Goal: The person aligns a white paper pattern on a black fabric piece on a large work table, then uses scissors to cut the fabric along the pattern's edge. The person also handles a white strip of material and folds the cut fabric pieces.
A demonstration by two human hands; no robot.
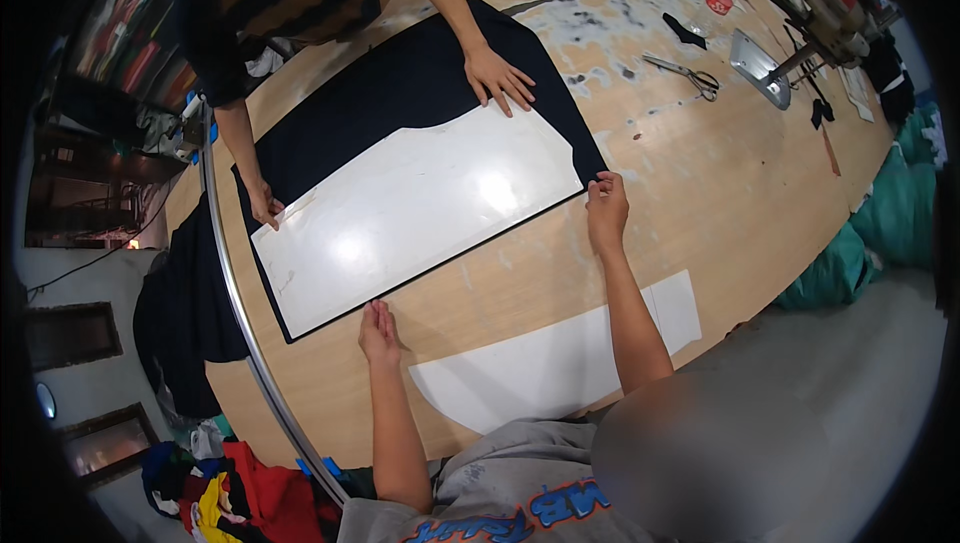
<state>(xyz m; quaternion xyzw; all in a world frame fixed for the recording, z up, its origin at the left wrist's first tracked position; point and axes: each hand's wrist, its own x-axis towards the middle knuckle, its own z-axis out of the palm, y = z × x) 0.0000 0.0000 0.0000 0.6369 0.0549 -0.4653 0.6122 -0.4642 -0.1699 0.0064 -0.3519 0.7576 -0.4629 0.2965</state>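
A white pattern board [410,213] lies on folded black fabric [350,113] across the wooden table [720,183]. At the near edge, left of centre, my left hand [380,333] has its fingers pressed together on the fabric edge. My right hand [607,213] pinches the fabric at its right-hand corner, beside the board's tip. Opposite me a co-worker has one hand [500,83] spread on the board's upper right and the other hand [262,203] at its left end.
A second white pattern sheet [520,363] lies near me. A metal rail [240,313] crosses on the left. Scissors [690,78], a cutting machine [810,13] and small black pieces [685,33] sit at upper right. Coloured fabric piles [250,493] are at lower left, green sacks [880,223] at right.
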